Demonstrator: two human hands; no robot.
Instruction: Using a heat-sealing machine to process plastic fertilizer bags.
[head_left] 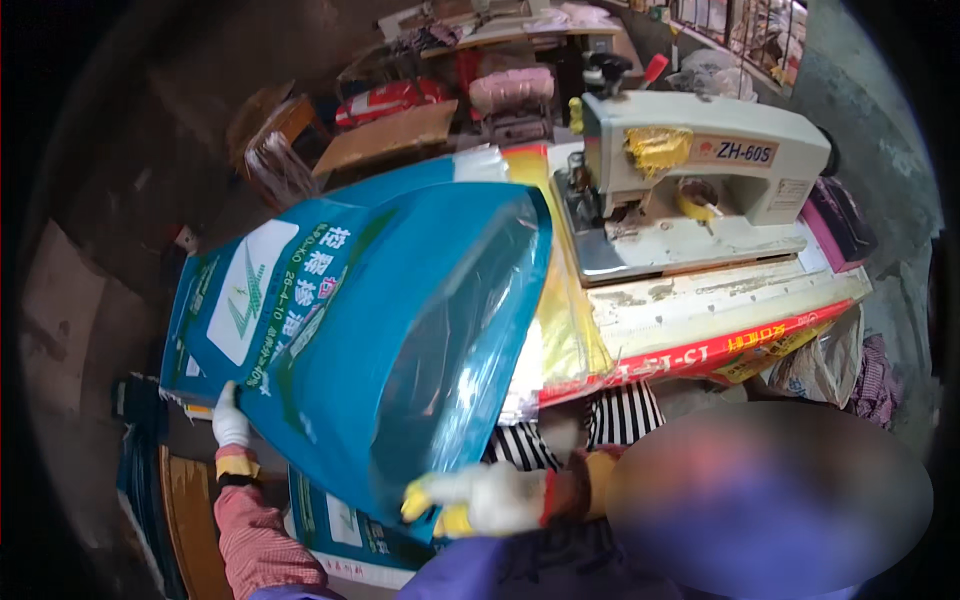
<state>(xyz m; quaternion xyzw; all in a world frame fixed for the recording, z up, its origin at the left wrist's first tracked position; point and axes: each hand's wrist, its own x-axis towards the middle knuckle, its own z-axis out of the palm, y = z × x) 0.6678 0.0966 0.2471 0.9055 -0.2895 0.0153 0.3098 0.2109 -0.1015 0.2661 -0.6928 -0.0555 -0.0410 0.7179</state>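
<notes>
— In the head view, what step was in hand?

— The large blue woven plastic sack [370, 330] filled the middle of the frame, lifted and tilted, its shiny side catching light. The left hand [230, 420], in a white glove, gripped its lower left edge, fingers closed on the cloth. The right hand [480, 497], gloved too, pinched the bottom corner at lower centre. I judged it was being carried toward the cream sewing machine [690, 170] at upper right.

— And the next move?

— Likely laying an edge flat under the machine's head, which would call for both grips held.

— Room to move?

— Tight. A yellow sack [565, 330] lay just beside, on the pale worktop [700, 300], whose red-banded front edge ran close by; more blue sacks [335, 530] lay below.
</notes>
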